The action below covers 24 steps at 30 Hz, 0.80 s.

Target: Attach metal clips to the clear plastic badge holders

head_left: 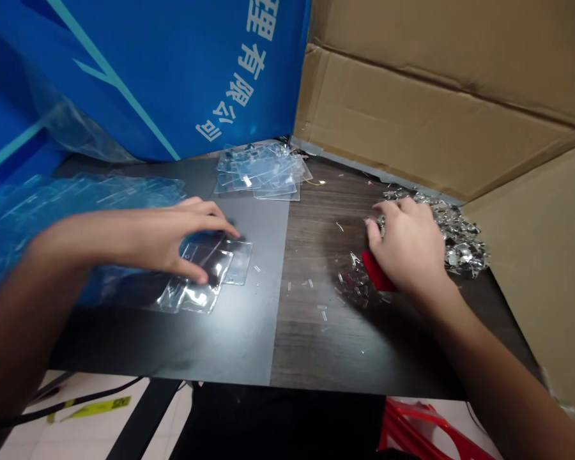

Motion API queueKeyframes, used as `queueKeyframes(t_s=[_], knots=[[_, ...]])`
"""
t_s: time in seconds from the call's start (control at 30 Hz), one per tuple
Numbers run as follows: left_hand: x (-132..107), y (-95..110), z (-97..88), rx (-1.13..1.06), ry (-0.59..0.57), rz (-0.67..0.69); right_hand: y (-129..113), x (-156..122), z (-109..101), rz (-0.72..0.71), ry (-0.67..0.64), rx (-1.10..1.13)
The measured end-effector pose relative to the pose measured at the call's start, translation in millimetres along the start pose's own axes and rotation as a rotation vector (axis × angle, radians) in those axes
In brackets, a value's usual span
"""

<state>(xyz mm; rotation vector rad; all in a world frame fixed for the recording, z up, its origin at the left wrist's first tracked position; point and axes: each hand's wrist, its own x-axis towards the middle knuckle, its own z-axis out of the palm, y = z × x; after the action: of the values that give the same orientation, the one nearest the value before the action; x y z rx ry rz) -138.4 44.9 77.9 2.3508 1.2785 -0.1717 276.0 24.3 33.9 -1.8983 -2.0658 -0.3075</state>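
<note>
My left hand [172,236] is over clear plastic card sleeves [208,278] on the dark mat, thumb and forefinger spread apart. Its thumb tip overlaps the nearest sleeve; whether it touches is unclear. At the right, my right hand [409,243] reaches the near side of a heap of shiny metal clips [464,246], thumb and forefinger apart. The other fingers are partly hidden behind the hand. A red flat piece [377,273] shows under the palm, mostly covered. Beside it lies a small pile of clear plastic bits [354,281].
Many bluish clear sleeves [138,188] spread along the left, and another stack of clear sleeves [268,169] lies at the back. A blue printed panel [172,64] and cardboard walls [412,121] close off the back and right. Small clear scraps dot the wooden tabletop [316,351].
</note>
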Motion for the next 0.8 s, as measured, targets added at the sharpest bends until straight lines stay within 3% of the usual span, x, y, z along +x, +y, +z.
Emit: queueKeyframes(t_s=[0.2,0.4,0.53,0.8], knots=[[0.9,-0.1,33.0,0.090,0.121,0.062,16.3,4.9,18.3,0.041,-0.059,-0.096],[5.2,22.2,30.7,0.042,0.125,0.065,16.7,6.4,21.7,0.011,-0.035,-0.071],[4.6,27.8,29.5,0.059,0.110,0.076,12.3,6.7,15.0,0.044,-0.073,-0.018],[8.1,40.7,26.6,-0.001,0.074,0.064,7.7,3.1,16.4,0.031,0.013,0.026]])
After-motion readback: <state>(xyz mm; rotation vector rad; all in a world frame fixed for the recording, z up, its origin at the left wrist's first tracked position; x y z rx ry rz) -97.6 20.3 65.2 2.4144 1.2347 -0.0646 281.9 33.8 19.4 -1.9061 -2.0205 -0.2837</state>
